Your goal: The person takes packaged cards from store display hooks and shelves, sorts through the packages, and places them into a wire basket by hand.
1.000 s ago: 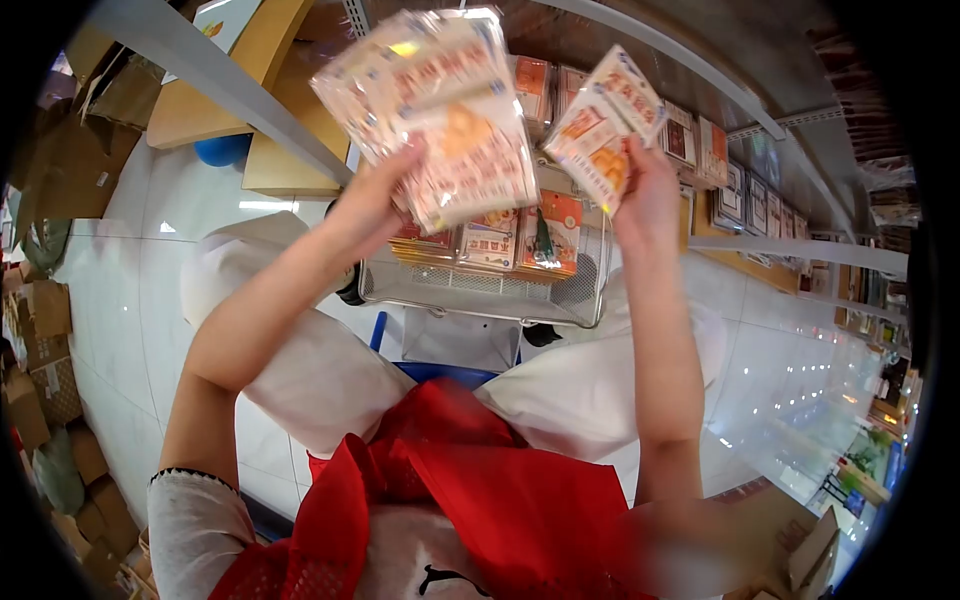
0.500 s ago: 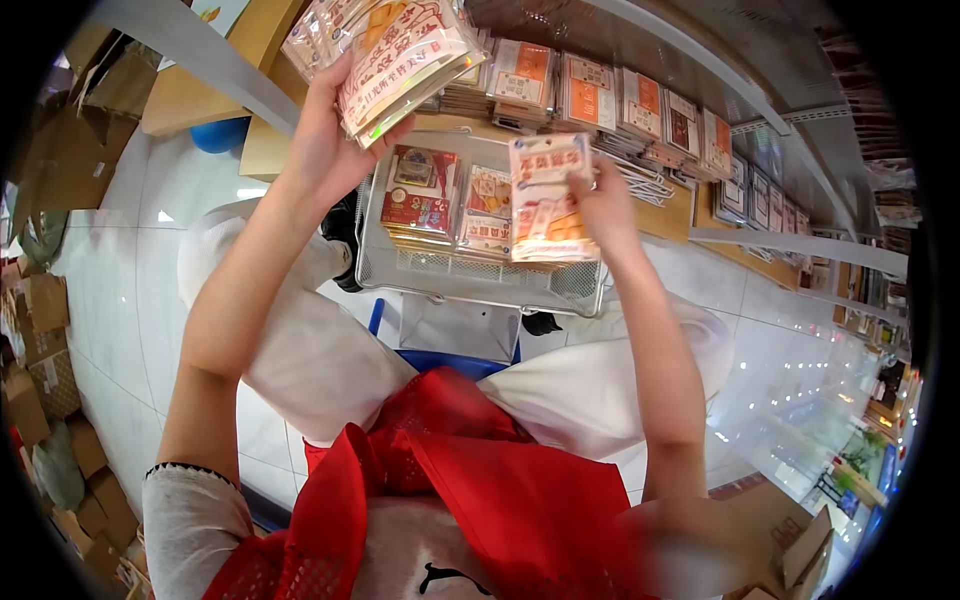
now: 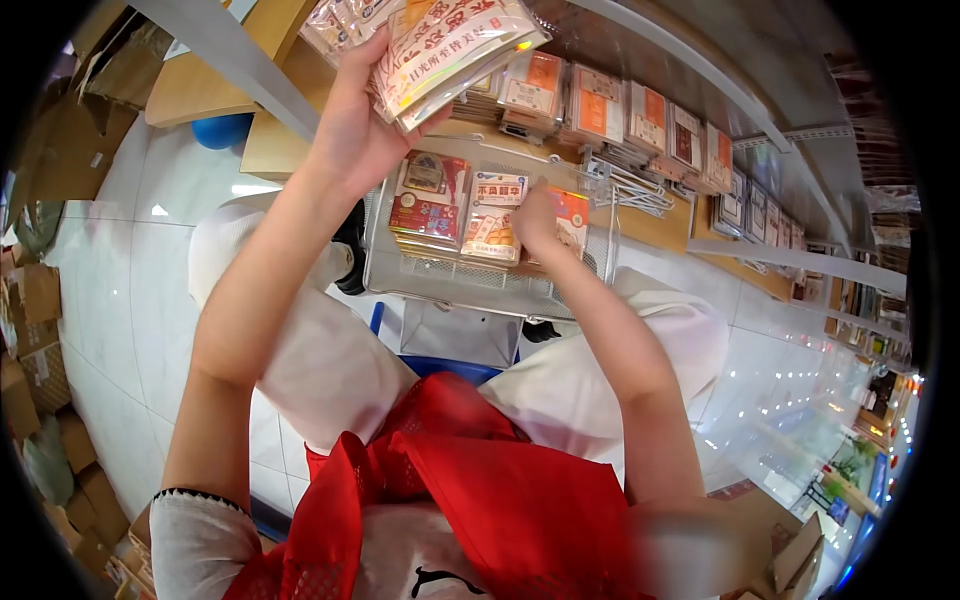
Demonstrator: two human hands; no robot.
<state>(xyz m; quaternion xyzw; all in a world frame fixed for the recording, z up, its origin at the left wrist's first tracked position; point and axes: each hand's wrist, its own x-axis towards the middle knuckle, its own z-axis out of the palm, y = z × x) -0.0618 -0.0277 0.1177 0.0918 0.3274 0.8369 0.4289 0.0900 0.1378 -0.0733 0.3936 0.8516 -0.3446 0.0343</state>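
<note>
My left hand [image 3: 362, 135] grips a thick stack of printed packets [image 3: 455, 50] in clear plastic sleeves, up at the top of the view. Below it is a wire mesh basket [image 3: 460, 300] with piles of similar packets. A red packet [image 3: 428, 200] tops the left pile, and an orange-red one [image 3: 570, 215] shows in part at the right. Between them lies a pale packet with orange print [image 3: 493, 225], on the middle pile. My right hand [image 3: 537, 220] is closed at its right edge, its fingertips partly hidden.
Behind the basket, a wooden shelf [image 3: 680, 215] bears rows of orange and white packets [image 3: 597, 100] and a bundle of white metal hooks [image 3: 635, 190]. Grey shelf bars [image 3: 800, 258] cross at the right. A blue ball [image 3: 220, 132] sits at the left, and cardboard boxes [image 3: 40, 300] line the far left.
My right hand has moved left and down with the pale packet, which now lies on the middle pile. The orange-red packet has come into sight. My left hand's stack has shifted right.
</note>
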